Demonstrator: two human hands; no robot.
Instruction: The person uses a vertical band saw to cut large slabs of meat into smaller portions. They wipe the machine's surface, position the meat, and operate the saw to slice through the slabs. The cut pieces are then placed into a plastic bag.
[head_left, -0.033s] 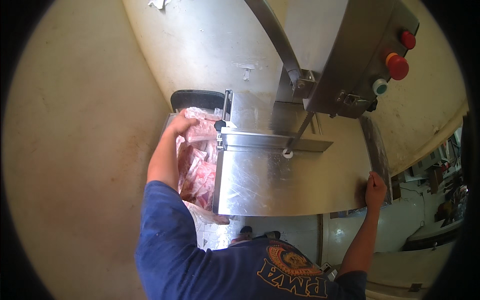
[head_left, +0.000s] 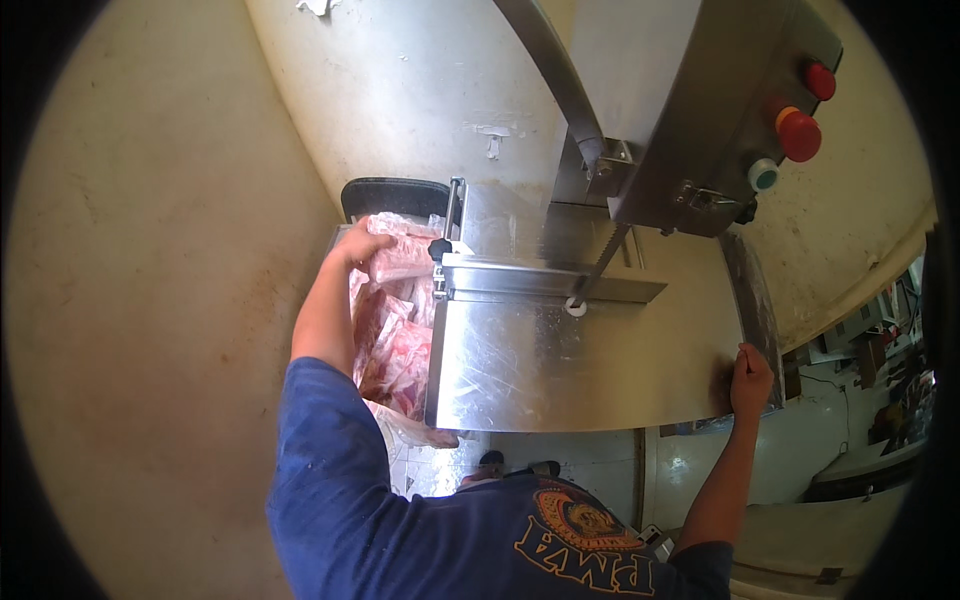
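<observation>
My left hand [head_left: 358,243] grips a plastic-wrapped piece of meat [head_left: 402,258], its thumb across the pink pack and its other fingers partly hidden. Beneath and nearer to me, more wrapped meat [head_left: 400,350] lies heaped beside the left edge of a steel saw table [head_left: 520,370]. My right hand [head_left: 750,382] is closed in a fist at the table's near right corner; nothing shows in it. Between the hands, a band saw blade [head_left: 605,262] runs down into a round white insert [head_left: 576,307]. A metal guide fence [head_left: 510,280] crosses the table left of the blade.
The saw's upper housing [head_left: 690,130] carries a large red knob [head_left: 798,135], a smaller red one and a green button [head_left: 763,175]. A black panel [head_left: 395,195] stands behind the meat. Pale walls [head_left: 170,300] close in the left side. My feet show on the tiled floor below.
My left forearm has shifted very slightly leftward. Both hands, the meat and the saw otherwise look the same.
</observation>
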